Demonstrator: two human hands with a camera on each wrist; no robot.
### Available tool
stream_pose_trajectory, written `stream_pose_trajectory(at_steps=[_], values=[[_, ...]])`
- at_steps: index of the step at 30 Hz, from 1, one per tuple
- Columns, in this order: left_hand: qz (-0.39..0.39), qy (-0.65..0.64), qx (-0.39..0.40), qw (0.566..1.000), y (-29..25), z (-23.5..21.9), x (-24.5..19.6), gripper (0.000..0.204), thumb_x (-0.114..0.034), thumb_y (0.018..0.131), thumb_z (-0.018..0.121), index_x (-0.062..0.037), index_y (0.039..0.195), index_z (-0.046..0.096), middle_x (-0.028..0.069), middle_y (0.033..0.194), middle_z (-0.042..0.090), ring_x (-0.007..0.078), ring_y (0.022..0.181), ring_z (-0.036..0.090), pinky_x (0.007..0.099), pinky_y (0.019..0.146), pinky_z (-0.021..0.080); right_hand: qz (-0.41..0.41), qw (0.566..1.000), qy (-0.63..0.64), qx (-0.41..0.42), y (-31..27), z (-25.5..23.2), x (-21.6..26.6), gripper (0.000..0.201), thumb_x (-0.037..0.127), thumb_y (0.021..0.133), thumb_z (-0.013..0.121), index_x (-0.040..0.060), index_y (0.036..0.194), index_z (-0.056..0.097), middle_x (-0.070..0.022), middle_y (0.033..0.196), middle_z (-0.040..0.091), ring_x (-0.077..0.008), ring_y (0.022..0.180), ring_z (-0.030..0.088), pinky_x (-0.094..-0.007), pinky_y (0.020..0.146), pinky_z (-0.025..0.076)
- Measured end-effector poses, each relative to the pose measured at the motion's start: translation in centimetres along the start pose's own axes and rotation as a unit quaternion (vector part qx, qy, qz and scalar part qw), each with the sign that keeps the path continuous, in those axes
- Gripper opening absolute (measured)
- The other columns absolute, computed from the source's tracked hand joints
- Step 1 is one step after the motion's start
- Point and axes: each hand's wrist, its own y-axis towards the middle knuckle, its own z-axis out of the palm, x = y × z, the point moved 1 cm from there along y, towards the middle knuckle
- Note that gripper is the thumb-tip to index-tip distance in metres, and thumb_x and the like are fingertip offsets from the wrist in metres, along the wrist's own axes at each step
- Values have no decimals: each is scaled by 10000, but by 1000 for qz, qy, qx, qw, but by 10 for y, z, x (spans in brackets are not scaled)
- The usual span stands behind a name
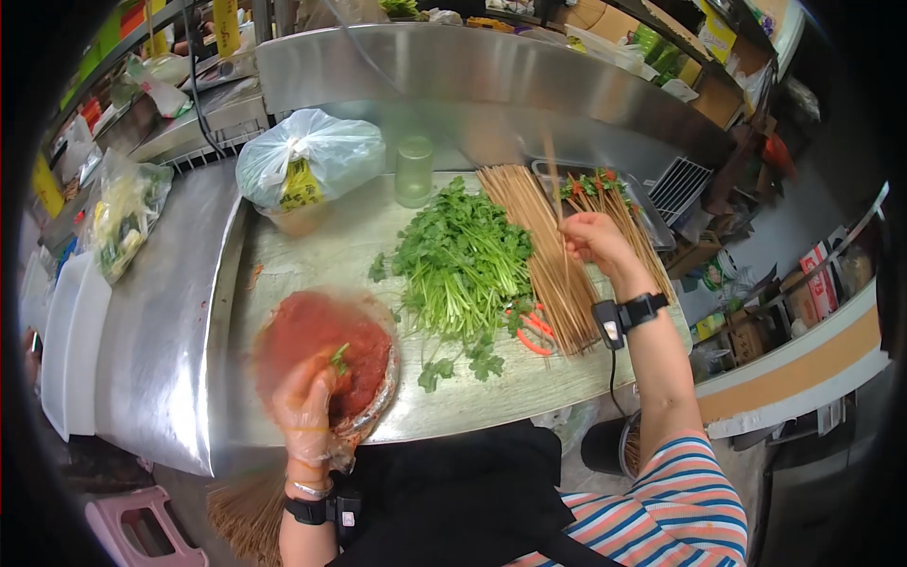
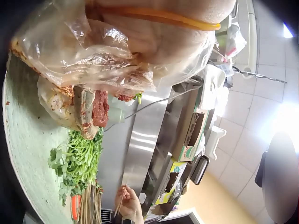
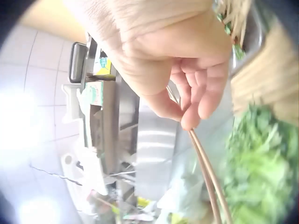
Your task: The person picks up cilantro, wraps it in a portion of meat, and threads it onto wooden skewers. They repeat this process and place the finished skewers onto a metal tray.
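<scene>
My left hand [image 1: 307,402], in a clear plastic glove, is over a bowl of red minced meat [image 1: 367,378] and pinches a small green sprig [image 1: 339,357] at the fingertips. Raised above the bundle of wooden skewers [image 1: 543,255], my right hand [image 1: 605,248] is bare. In the right wrist view its thumb and fingers pinch thin skewers [image 3: 209,172]. A heap of green herbs [image 1: 463,255] lies between the bowl and the bundle. Orange-handled scissors [image 1: 537,333] lie by the herbs, partly covered.
Behind the bowl stand a tied plastic bag [image 1: 316,156] and a green glass [image 1: 414,172]. A metal tray [image 1: 652,213] at the back right holds skewers with red and green pieces on their ends. A pink stool [image 1: 142,529] stands on the floor at lower left.
</scene>
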Motion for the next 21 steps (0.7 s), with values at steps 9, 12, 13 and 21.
stream_pose_trajectory(at_steps=[9, 12, 13, 21], values=[[-43, -322, -93, 941, -11, 7, 14, 161, -52, 920, 588, -34, 1080, 575, 74, 1021, 601, 163, 983, 610, 299, 803, 555, -126, 933, 320, 103, -111, 181, 13, 129, 129, 917, 609, 25, 990, 589, -86, 911, 674, -114, 770, 653, -234, 674, 530], [-72, -342, -67, 934, -16, 10, -5, 207, -51, 933, 564, -21, 1138, 573, 78, 1054, 598, 172, 990, 603, 295, 821, 543, -142, 924, 329, 135, -137, 228, 4, 132, 111, 922, 592, 21, 1016, 570, -99, 926, 668, -142, 773, 659, -248, 671, 533], [-66, -333, -65, 939, -18, 7, -11, 224, -52, 936, 558, -13, 1156, 569, 80, 1053, 601, 171, 978, 605, 294, 822, 541, -143, 922, 329, 147, -144, 238, 3, 151, 100, 926, 578, 21, 1051, 545, -102, 921, 655, -166, 765, 665, -255, 662, 532], [-79, -203, 10, 976, -25, 8, -18, 301, -42, 941, 517, 83, 1215, 523, 109, 1033, 622, 163, 900, 627, 270, 798, 526, -73, 896, 254, 356, -160, 234, -3, 201, 184, 969, 523, 7, 1013, 606, -79, 857, 649, -158, 762, 671, -245, 658, 521]])
